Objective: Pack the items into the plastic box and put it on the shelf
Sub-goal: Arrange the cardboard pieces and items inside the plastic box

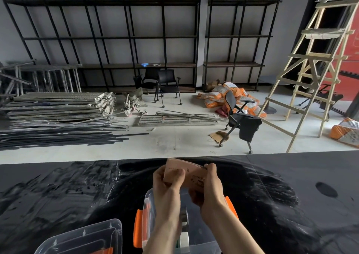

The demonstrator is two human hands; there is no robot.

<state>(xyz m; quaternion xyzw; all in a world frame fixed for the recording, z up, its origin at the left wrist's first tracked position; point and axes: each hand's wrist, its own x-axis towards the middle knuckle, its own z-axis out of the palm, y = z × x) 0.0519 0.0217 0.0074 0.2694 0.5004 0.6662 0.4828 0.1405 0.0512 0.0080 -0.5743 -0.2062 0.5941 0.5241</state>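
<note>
While both hands [167, 183] [208, 187] grip a flat tan paper packet [191, 173], the clear plastic box [148, 211] sits below.

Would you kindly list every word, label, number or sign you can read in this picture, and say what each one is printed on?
No text can be read here.
Brown paper envelopes, held in the left hand and the right hand: dark print, too small and blurred to read.
Orange and white sacks on the floor: printing, too small to read.
Clear plastic lid: embossed arrow marks only, no words.
</note>
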